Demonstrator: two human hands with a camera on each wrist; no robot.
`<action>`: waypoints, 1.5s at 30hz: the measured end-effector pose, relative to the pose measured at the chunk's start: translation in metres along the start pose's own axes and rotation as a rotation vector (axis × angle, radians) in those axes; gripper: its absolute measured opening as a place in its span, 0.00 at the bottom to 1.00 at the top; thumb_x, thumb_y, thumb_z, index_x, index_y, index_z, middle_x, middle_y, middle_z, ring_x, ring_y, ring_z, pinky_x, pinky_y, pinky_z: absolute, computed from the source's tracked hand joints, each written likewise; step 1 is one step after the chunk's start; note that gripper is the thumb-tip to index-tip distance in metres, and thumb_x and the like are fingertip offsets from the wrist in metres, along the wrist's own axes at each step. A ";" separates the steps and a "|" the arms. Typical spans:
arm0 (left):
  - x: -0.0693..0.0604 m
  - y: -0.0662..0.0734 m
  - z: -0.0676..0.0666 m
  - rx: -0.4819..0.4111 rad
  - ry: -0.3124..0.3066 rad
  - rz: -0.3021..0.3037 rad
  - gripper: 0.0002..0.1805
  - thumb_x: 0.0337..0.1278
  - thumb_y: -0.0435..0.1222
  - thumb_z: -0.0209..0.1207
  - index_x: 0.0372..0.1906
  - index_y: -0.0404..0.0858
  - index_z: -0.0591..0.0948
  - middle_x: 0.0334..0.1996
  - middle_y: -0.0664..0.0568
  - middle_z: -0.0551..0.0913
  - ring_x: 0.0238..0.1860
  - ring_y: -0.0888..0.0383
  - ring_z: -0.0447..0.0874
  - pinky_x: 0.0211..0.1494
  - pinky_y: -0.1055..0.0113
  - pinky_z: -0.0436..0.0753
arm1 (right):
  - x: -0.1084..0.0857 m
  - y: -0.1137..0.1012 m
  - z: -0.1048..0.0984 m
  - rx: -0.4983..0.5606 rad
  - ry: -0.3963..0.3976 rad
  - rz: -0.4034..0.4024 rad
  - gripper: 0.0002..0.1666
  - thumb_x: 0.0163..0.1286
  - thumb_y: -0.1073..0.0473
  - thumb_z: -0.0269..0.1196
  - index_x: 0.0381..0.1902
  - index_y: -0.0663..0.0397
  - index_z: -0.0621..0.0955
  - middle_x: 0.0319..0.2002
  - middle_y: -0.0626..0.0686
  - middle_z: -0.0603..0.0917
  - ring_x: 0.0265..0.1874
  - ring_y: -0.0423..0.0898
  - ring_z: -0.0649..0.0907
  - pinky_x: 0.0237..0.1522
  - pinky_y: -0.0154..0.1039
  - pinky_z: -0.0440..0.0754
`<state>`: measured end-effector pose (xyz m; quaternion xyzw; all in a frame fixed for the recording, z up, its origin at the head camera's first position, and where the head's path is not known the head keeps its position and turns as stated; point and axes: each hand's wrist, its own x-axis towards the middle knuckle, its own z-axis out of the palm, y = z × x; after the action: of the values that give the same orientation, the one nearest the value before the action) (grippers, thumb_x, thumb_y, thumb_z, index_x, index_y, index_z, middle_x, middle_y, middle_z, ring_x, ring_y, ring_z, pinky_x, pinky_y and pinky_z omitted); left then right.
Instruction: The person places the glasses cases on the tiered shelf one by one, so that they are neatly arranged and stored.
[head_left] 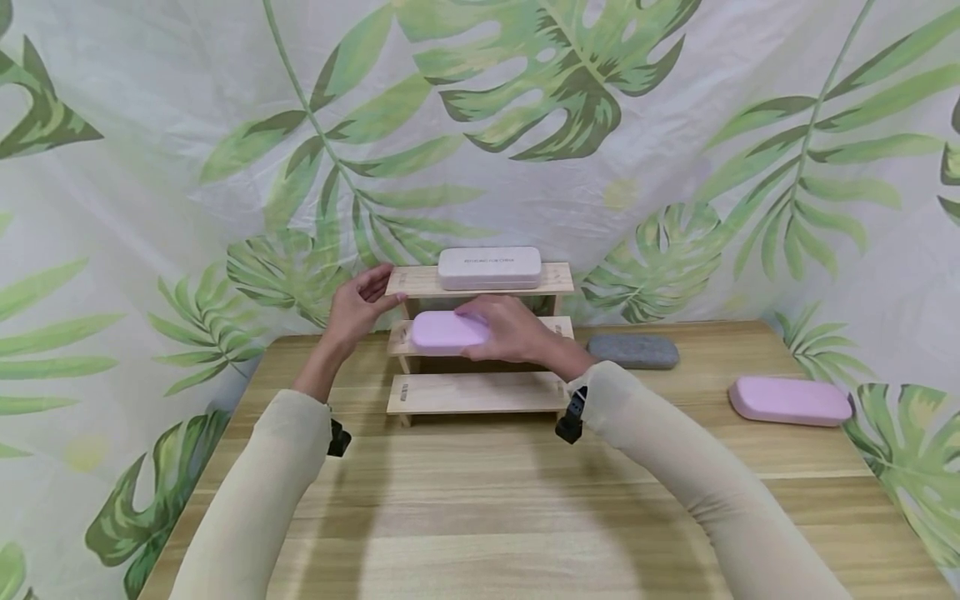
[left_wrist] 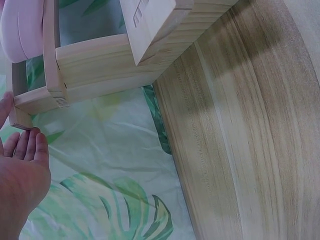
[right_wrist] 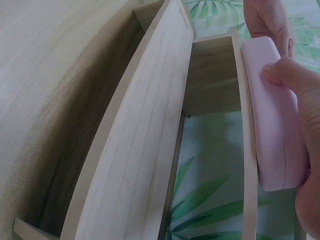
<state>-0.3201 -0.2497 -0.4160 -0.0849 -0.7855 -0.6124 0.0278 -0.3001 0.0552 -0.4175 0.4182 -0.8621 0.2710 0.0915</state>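
Both hands hold on: your left hand pinches the wooden stand at its top left end; your right hand grips a lilac glasses case at the middle tier, fingers curled round it; farther right lies a gray case.

Soft shadows across the tabletop

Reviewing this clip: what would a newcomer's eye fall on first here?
Probably the lilac case at the middle step of the wooden stand, held in the right hand's grip. Next, the white case on the top step, whose left end is in the left hand's grip. Behind it all hangs a boldly leaf-patterned backdrop.
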 end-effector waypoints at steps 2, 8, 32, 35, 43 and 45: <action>0.000 0.000 0.000 -0.001 -0.004 -0.008 0.37 0.68 0.36 0.71 0.78 0.36 0.71 0.76 0.43 0.73 0.77 0.49 0.71 0.72 0.71 0.78 | 0.001 0.000 0.001 0.002 -0.004 -0.007 0.39 0.56 0.47 0.81 0.64 0.57 0.85 0.58 0.56 0.88 0.50 0.50 0.88 0.45 0.40 0.87; -0.001 0.004 -0.001 0.006 -0.015 -0.017 0.37 0.69 0.35 0.70 0.79 0.35 0.70 0.77 0.42 0.72 0.77 0.49 0.70 0.72 0.71 0.78 | 0.004 0.000 0.004 -0.015 -0.020 -0.024 0.38 0.60 0.47 0.80 0.65 0.55 0.84 0.60 0.55 0.87 0.55 0.50 0.87 0.51 0.43 0.87; 0.002 0.004 -0.005 0.040 -0.043 -0.007 0.37 0.69 0.37 0.71 0.79 0.37 0.71 0.77 0.44 0.72 0.78 0.50 0.70 0.74 0.68 0.76 | -0.021 -0.005 0.003 -0.152 0.127 -0.074 0.37 0.63 0.45 0.79 0.63 0.61 0.85 0.64 0.58 0.84 0.64 0.55 0.82 0.65 0.48 0.84; 0.002 0.005 -0.005 0.050 -0.051 -0.008 0.37 0.69 0.37 0.71 0.78 0.37 0.71 0.77 0.44 0.72 0.78 0.51 0.70 0.73 0.70 0.77 | -0.027 -0.004 0.000 -0.155 0.166 -0.085 0.35 0.63 0.46 0.79 0.61 0.62 0.86 0.63 0.59 0.85 0.63 0.55 0.83 0.64 0.48 0.84; 0.002 0.007 -0.007 0.048 -0.057 -0.012 0.38 0.69 0.36 0.70 0.79 0.36 0.70 0.78 0.42 0.71 0.78 0.47 0.69 0.72 0.72 0.78 | -0.033 0.001 -0.001 -0.091 0.193 -0.065 0.33 0.62 0.49 0.81 0.59 0.62 0.87 0.62 0.59 0.86 0.63 0.55 0.83 0.63 0.47 0.85; 0.002 0.008 -0.007 0.046 -0.061 -0.015 0.38 0.70 0.35 0.70 0.80 0.36 0.69 0.78 0.41 0.70 0.78 0.46 0.68 0.72 0.73 0.77 | -0.033 0.003 0.000 -0.068 0.195 -0.054 0.33 0.62 0.50 0.81 0.59 0.63 0.87 0.61 0.59 0.86 0.63 0.55 0.83 0.63 0.47 0.85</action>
<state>-0.3210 -0.2548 -0.4065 -0.0972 -0.8005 -0.5914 0.0012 -0.2816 0.0786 -0.4306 0.4094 -0.8463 0.2785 0.1963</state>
